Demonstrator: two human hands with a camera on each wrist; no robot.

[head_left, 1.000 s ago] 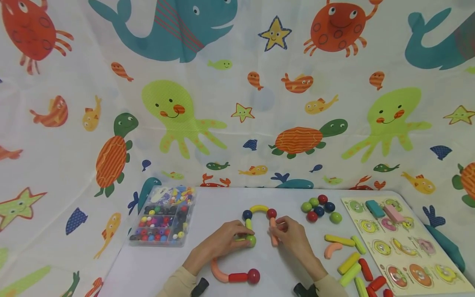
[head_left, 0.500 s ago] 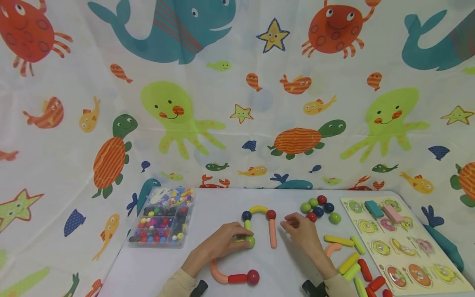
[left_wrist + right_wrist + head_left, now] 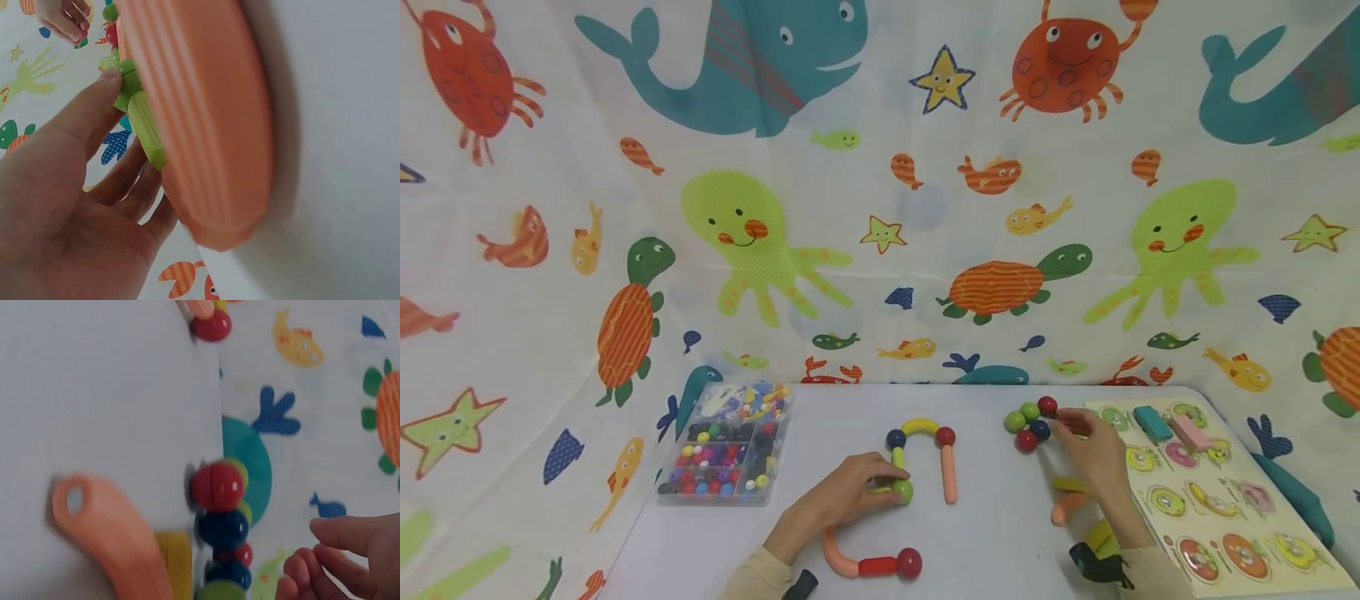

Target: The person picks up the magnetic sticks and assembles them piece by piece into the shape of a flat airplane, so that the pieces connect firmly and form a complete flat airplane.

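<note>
Magnetic rod-and-ball arch [image 3: 917, 454], built of a curved yellow rod on top, a dark blue ball and a red ball at its shoulders, a short green rod on the left leg and a pale orange rod on the right leg, lies flat near the middle of the white surface [image 3: 992, 533]. The left hand [image 3: 850, 496] curls its fingers round the green ball [image 3: 903, 491] at the foot of the left leg, steadying that end; the left wrist view shows the thumb pressed on the green rod [image 3: 147, 128]. The right hand [image 3: 1093, 450] has reached the cluster of loose coloured balls [image 3: 1030, 421] near the wooden peg puzzle board [image 3: 1210, 500], its fingers bent over the far side of the cluster. Whether they already pinch a ball cannot be told, since the hand hides that spot and the right wrist view shows the fingertips [image 3: 312, 562] just beside the balls, apart from them.

The step in hand looks like fetching one more ball for the bare foot of the pale orange rod [image 3: 950, 475]. The next move would call for lifting out a single ball without dragging its neighbours along.

A second ago the right hand held the pale orange rod at the arch; half a second ago it was halfway across. The left hand has stayed put.
</note>
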